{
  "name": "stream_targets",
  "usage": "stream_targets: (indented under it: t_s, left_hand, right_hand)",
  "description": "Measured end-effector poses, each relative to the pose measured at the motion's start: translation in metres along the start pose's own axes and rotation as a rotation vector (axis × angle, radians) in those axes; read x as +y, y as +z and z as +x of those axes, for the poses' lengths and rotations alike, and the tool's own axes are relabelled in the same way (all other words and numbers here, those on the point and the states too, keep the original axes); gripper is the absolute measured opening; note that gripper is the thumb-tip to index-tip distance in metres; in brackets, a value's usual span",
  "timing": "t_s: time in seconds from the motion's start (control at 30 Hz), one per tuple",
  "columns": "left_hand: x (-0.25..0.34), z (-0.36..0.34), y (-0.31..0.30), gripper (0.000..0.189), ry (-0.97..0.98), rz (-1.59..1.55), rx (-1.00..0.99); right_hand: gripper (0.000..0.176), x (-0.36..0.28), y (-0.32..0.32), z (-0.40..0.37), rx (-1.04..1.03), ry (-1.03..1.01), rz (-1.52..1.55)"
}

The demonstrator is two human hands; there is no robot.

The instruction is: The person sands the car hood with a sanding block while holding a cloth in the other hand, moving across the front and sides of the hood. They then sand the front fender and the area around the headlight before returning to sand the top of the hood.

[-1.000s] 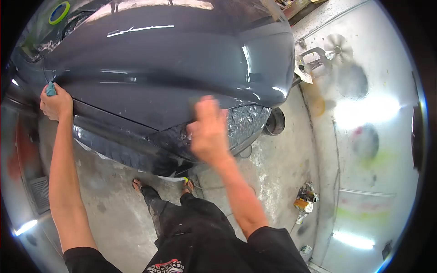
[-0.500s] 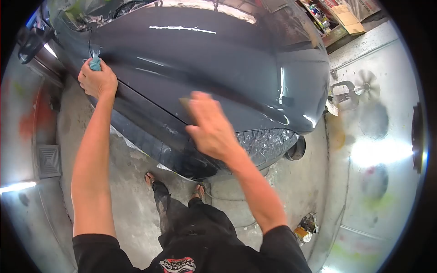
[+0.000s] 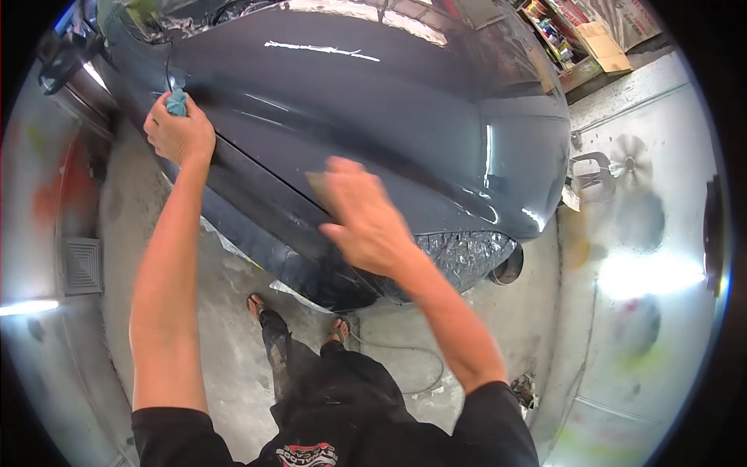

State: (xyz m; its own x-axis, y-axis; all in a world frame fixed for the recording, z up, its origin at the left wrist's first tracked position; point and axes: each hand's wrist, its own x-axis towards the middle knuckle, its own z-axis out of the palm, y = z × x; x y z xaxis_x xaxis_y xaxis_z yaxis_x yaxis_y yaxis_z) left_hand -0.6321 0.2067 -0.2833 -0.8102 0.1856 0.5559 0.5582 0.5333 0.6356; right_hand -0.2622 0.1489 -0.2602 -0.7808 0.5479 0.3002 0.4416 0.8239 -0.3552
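Observation:
Dark grey car bodywork (image 3: 257, 148) fills the upper middle, wet and glossy in places, with a panel gap running diagonally across it. My left hand (image 3: 180, 138) is closed around a bunched teal cloth (image 3: 177, 103) and rests on the bodywork near the upper end of that gap. Farther along, my right hand (image 3: 364, 214) lies fairly flat over the panel, somewhat blurred. A brownish piece of sandpaper (image 3: 316, 184) sticks out beside its fingers; the rest of it is hidden under the hand.
Plastic masking film (image 3: 467, 253) covers part of the car's front. A side mirror (image 3: 66, 61) juts out at left. A hose (image 3: 436, 373) lies on the concrete floor by my feet. Along the right wall stand a fan (image 3: 629, 165) and a shelf with cardboard (image 3: 603, 48).
The whole view has shifted slightly, moving the car rightward in it. My left hand keeps the cloth in the same spot; my right hand stays over nearly the same patch of panel.

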Motion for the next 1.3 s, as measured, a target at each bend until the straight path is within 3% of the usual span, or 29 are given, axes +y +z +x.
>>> stream_targets:
  t_s: [0.07, 0.13, 0.17, 0.23, 0.37, 0.6, 0.7, 0.8, 0.9, 1.03, 1.1, 1.2, 1.3]
  left_hand:
    - [-0.007, -0.004, -0.003, 0.043, -0.012, 0.013, -0.002]
    - [-0.002, -0.002, -0.001, 0.044, -0.016, -0.004, 0.002]
    - [-0.003, 0.0, 0.003, 0.044, 0.007, -0.023, 0.007]
    - [-0.007, -0.002, 0.002, 0.044, 0.022, -0.041, 0.021]
    - [0.0, -0.003, -0.005, 0.045, -0.004, -0.043, -0.013]
    - [0.001, -0.004, -0.007, 0.043, 0.021, -0.04, -0.021]
    - [0.001, -0.004, -0.005, 0.043, 0.015, -0.055, -0.007]
    - [-0.001, -0.005, -0.003, 0.043, 0.039, -0.046, 0.03]
    - [0.003, -0.005, -0.007, 0.043, -0.006, -0.057, -0.013]
    - [0.0, -0.004, -0.003, 0.044, 0.042, -0.052, 0.051]
    - [-0.005, -0.002, -0.001, 0.041, 0.087, -0.016, 0.079]
    - [-0.008, -0.002, 0.001, 0.041, 0.048, -0.026, 0.029]
    - [-0.006, -0.002, -0.003, 0.042, 0.016, -0.01, -0.015]
  right_hand:
    - [0.076, -0.038, 0.038, 0.061, 0.021, -0.11, 0.072]
    - [0.076, -0.042, 0.049, 0.077, -0.019, -0.175, 0.026]
    - [0.077, -0.034, 0.047, 0.066, -0.011, -0.198, 0.004]
    - [0.081, -0.014, -0.004, 0.025, -0.149, -0.083, 0.059]
    - [0.087, 0.036, -0.039, -0.091, -0.173, 0.103, -0.103]
    - [0.079, -0.028, 0.027, 0.063, 0.005, -0.023, -0.05]
    - [0.078, -0.01, 0.017, 0.059, -0.085, -0.135, -0.004]
    - [0.078, 0.033, -0.031, -0.001, -0.182, -0.048, -0.064]
    - [0.08, 0.053, -0.034, -0.03, -0.172, -0.078, -0.051]
    - [0.074, 0.006, 0.011, 0.081, -0.053, -0.211, -0.032]
    - [0.071, -0.006, 0.036, 0.107, -0.023, -0.172, 0.004]
    - [0.073, 0.024, 0.007, 0.069, -0.091, -0.234, -0.095]
    - [0.076, 0.077, -0.056, -0.038, -0.23, -0.146, -0.225]
